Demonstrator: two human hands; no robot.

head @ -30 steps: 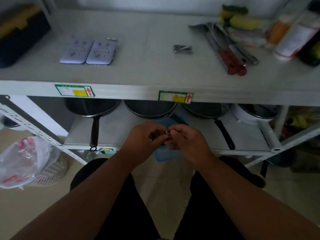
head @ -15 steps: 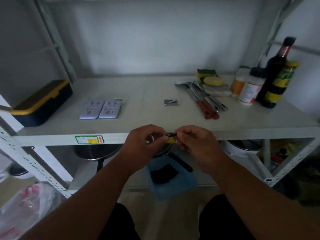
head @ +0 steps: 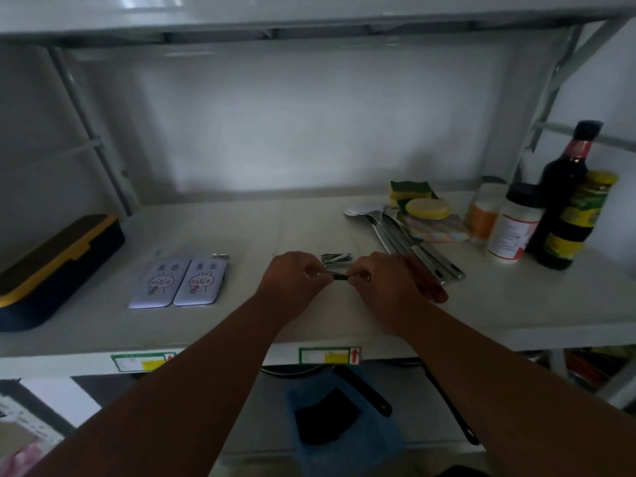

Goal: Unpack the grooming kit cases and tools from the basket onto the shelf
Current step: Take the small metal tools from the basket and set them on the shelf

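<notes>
My left hand (head: 296, 282) and my right hand (head: 382, 282) are over the white shelf (head: 344, 321), pinching the two ends of a small dark metal grooming tool (head: 339, 276) between them. Just behind the tool lie shiny nail clippers (head: 336, 258) on the shelf. Left of my hands, two lilac grooming kit cases (head: 180, 284) with a rabbit print lie side by side. Below the shelf sits the blue basket (head: 371, 442) with a black item (head: 325, 420) inside.
A dark box with a yellow rim (head: 51, 266) sits at the shelf's left end. Red-handled metal utensils (head: 409, 249), sponges (head: 418, 203) and bottles (head: 557, 197) crowd the right. Pan handles (head: 364, 390) show on the lower shelf.
Both hands rose from below the shelf edge to above the shelf top, carrying the small tool toward the nail clippers. The view tilted upward.
</notes>
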